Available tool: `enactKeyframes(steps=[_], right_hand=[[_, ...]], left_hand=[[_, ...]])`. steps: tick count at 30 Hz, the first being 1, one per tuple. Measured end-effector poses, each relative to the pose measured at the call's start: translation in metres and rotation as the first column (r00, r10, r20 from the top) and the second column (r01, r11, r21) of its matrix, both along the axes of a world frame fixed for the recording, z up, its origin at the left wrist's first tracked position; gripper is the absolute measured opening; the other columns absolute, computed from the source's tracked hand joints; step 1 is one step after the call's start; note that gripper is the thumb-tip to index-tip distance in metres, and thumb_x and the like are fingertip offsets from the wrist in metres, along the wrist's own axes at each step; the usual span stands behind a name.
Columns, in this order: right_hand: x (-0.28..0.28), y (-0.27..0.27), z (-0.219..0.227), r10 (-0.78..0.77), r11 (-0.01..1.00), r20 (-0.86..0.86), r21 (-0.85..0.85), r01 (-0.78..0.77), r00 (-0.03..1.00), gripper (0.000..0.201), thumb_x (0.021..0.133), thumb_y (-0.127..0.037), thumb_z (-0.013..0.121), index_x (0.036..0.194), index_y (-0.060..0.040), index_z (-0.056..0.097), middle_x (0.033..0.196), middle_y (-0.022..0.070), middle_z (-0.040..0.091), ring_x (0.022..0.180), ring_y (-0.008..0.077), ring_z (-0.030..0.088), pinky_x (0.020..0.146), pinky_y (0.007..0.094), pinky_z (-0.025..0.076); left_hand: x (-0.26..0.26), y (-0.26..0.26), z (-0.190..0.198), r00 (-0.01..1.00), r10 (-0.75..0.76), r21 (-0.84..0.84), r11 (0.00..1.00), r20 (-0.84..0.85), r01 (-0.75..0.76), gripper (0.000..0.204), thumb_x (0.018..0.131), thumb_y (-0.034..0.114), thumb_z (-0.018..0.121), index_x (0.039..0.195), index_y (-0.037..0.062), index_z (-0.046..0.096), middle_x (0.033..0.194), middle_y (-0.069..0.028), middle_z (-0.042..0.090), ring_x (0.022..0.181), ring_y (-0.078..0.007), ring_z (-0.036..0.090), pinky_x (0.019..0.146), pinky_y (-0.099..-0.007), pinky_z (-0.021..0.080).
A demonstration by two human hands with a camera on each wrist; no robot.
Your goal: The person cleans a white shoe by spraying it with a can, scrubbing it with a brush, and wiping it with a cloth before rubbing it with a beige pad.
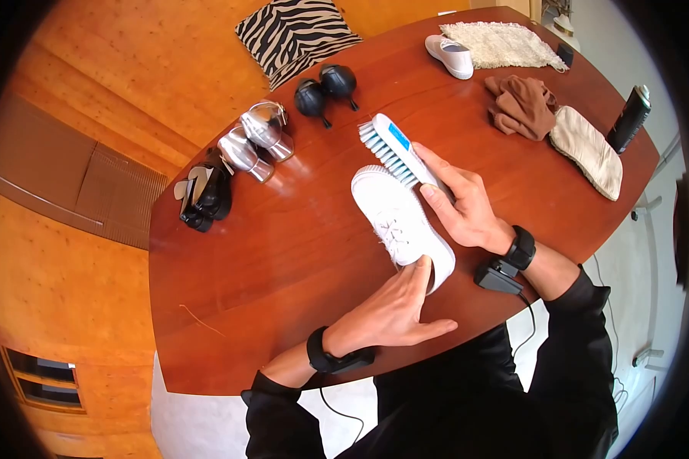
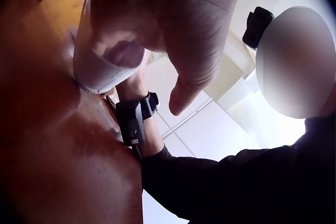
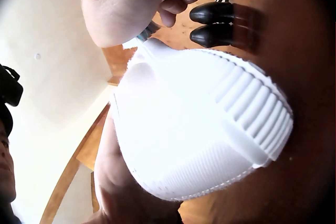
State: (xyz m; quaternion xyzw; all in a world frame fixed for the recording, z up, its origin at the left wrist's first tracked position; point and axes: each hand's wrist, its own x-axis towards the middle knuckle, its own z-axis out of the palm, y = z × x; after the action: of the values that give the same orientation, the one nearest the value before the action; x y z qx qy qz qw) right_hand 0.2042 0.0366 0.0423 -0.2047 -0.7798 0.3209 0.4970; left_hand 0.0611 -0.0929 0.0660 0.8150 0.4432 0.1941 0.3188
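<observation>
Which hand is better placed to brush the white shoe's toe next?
Probably the right hand: it already holds the brush, bristles toward the white shoe, close to its toe. The left hand has fingers in the shoe's opening, so it seems better placed to steady it.

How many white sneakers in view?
2: one sneaker on the left hand, by the brush; the other sneaker at the table's far edge, beside the cream mat.

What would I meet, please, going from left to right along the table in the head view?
Glossy black shoes, metallic silver heeled shoes, dark black heeled shoes, white lace-up shoe, crumpled brown cloth, padded cream fabric piece, black cylindrical can.
</observation>
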Motion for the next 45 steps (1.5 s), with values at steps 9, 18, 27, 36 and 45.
enactKeyframes(steps=[9,18,27,36,45], right_hand=[[0.000,0.000,-0.005,0.035,0.998,0.067,-0.049,-0.031,0.997,0.047,0.090,-0.014,0.051,0.132,0.0017,0.040,0.113,0.0253,0.058,0.096,0.0350,0.061,0.083,0.0366,0.047],[-0.003,-0.001,-0.009,0.044,0.998,0.073,-0.049,-0.041,0.996,0.048,0.088,-0.015,0.051,0.132,0.0017,0.040,0.098,0.0265,0.061,0.085,0.0385,0.062,0.076,0.0386,0.049],[-0.003,-0.003,-0.008,0.074,0.996,0.097,-0.066,-0.067,0.993,0.049,0.088,-0.014,0.051,0.132,0.0032,0.040,0.095,0.0255,0.062,0.082,0.0378,0.063,0.073,0.0381,0.050],[-0.001,-0.005,-0.005,0.127,0.983,0.165,-0.151,-0.102,0.978,0.046,0.090,-0.012,0.051,0.132,0.0009,0.041,0.118,0.0233,0.056,0.102,0.0340,0.060,0.087,0.0358,0.047],[0.000,-0.005,-0.002,0.128,0.984,0.196,-0.150,-0.100,0.972,0.047,0.088,-0.010,0.052,0.132,0.0006,0.041,0.117,0.0230,0.057,0.101,0.0345,0.060,0.087,0.0353,0.047]], left_hand=[[-0.004,0.004,-0.006,0.996,0.071,0.075,0.994,0.046,-0.075,0.072,0.072,0.037,0.075,0.105,-0.0108,0.032,0.087,-0.0179,0.040,0.076,-0.0247,0.042,0.067,-0.0358,0.041],[-0.008,0.007,0.000,0.980,0.170,0.048,0.983,0.105,-0.176,0.074,0.073,0.035,0.073,0.110,-0.0125,0.030,0.091,-0.0228,0.042,0.080,-0.0316,0.046,0.070,-0.0408,0.041],[-0.016,0.010,0.004,0.978,0.197,0.056,0.978,0.073,-0.201,0.081,0.072,0.028,0.076,0.120,-0.0102,0.023,0.106,-0.0201,0.041,0.088,-0.0233,0.045,0.076,-0.0351,0.041],[-0.027,0.017,-0.007,0.945,0.208,0.121,0.962,0.253,-0.244,0.084,0.073,0.034,0.074,0.121,-0.0143,0.025,0.111,-0.0311,0.041,0.101,-0.0381,0.047,0.085,-0.0435,0.041],[-0.031,0.020,-0.002,0.934,0.225,0.097,0.961,0.277,-0.260,0.082,0.073,0.031,0.076,0.121,-0.0121,0.026,0.112,-0.0276,0.040,0.102,-0.0363,0.045,0.088,-0.0424,0.039]])
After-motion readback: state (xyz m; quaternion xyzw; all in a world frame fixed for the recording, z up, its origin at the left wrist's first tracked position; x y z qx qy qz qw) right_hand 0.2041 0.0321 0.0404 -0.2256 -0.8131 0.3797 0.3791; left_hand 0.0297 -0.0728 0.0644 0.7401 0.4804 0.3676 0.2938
